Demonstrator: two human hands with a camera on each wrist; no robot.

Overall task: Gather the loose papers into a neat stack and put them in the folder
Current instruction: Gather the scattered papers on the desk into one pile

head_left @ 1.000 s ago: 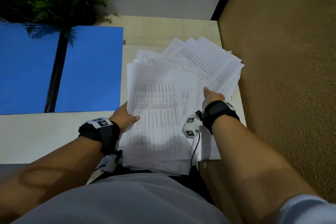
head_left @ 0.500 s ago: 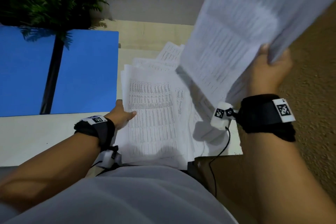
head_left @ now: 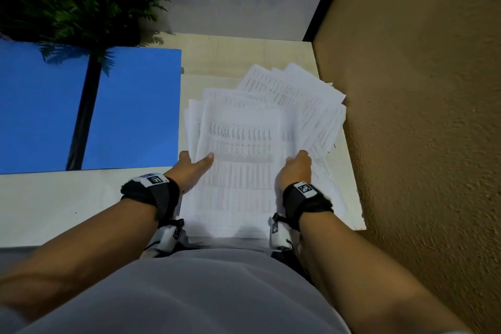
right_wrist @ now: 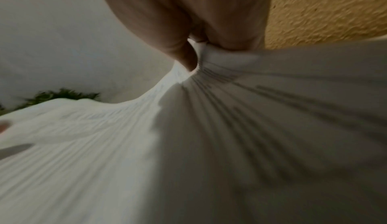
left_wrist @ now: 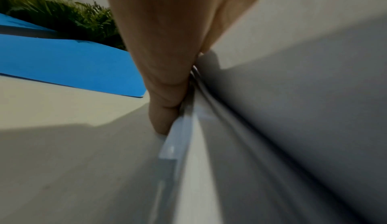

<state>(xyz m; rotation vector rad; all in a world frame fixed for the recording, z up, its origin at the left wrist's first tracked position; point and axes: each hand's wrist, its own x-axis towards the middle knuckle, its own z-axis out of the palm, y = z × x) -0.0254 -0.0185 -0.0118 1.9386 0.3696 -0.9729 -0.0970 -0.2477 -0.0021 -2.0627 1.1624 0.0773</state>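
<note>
A loose pile of printed papers [head_left: 238, 149] lies fanned out on the right part of the table. My left hand [head_left: 196, 160] is at the pile's left edge, with the thumb lying on the top sheet. In the left wrist view its straight fingers [left_wrist: 165, 82] press along the side of the papers [left_wrist: 173, 153], fingertip down on the table. My right hand [head_left: 296, 164] grips the pile's right side. The right wrist view shows the sheets [right_wrist: 230, 128] creased and pinched between thumb and fingers [right_wrist: 188, 57]. The blue folder [head_left: 130, 106] lies open and flat to the left.
The pale table [head_left: 67, 198] ends at its right edge beside a rough ochre wall [head_left: 420, 116]. A green fern-like plant [head_left: 81, 3] hangs over the folder's far side. A dark spine strip [head_left: 81, 116] runs down the folder's middle.
Half a second ago my right hand held a bundle of sheets high in the air. It has come down and now grips the papers on the pile. The left hand stayed at the left edge.
</note>
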